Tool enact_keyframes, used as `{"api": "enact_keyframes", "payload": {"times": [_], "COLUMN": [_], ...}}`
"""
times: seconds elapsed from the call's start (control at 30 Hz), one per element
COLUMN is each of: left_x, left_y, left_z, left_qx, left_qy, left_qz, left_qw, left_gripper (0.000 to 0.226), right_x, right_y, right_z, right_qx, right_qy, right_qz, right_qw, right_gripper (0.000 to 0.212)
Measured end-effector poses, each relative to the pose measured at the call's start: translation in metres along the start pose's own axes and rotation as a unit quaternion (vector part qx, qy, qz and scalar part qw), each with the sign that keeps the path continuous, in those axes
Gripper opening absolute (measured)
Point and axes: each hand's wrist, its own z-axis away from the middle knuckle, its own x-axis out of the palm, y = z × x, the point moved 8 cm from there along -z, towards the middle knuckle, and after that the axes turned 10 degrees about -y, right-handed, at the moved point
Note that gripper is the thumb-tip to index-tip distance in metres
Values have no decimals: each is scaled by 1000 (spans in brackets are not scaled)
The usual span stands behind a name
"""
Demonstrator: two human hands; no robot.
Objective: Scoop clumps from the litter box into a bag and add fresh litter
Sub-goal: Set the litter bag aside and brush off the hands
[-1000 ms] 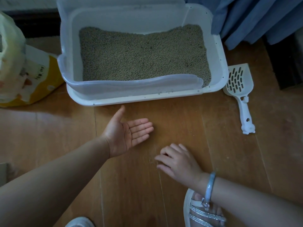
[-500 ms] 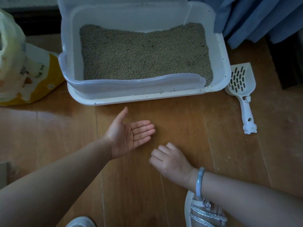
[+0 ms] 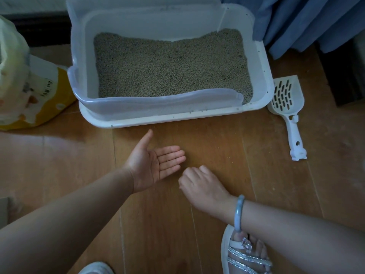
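A white litter box [image 3: 158, 119] with a clear raised rim stands on the wooden floor, filled with grey-green litter [image 3: 171, 66]. A white slotted scoop [image 3: 286, 95] lies on the floor just right of the box, handle toward me. A yellow and white litter bag [image 3: 29, 91] sits to the left of the box. My left hand [image 3: 154, 165] lies palm up with straight fingers in front of the box. My right hand [image 3: 201, 184] is just beside its fingertips, back up, fingers curled under against the floor. Whether it holds any grains is hidden.
A blue curtain [image 3: 306, 20] hangs behind the box at the right. A dark object [image 3: 343, 76] stands on the floor beyond the scoop. My sandalled foot [image 3: 243, 252] is at the bottom edge. A few stray grains dot the floor by the box front.
My right hand has slid left across the floor toward my left palm, its fingers curling further under. My left hand has stayed palm up in place.
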Motion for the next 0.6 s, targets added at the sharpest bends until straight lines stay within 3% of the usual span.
{"api": "enact_keyframes", "payload": {"times": [0.1,0.17,0.4,0.53,0.6], "left_x": [-2,-1,7,1,-2], "left_y": [-1,-2,-2,2,2], "left_z": [1,1,-1,0,1], "left_qx": [1,0,-2,4,5], "left_qy": [0,0,-14,4,7], "left_qz": [-2,-6,-33,-10,-3], "left_qw": [1000,1000,999,1000,1000], "left_gripper": [81,81,79,80,81], "right_x": [-25,-46,-65,-63,-51], "right_y": [21,25,18,42,47], "right_z": [1,-5,-33,-5,13], "right_qx": [98,115,38,59,52], "right_qy": [32,71,85,130,113], "right_qz": [-120,-178,-176,-205,-175], "right_qw": [987,975,980,968,977], "right_gripper": [20,19,19,9,7]}}
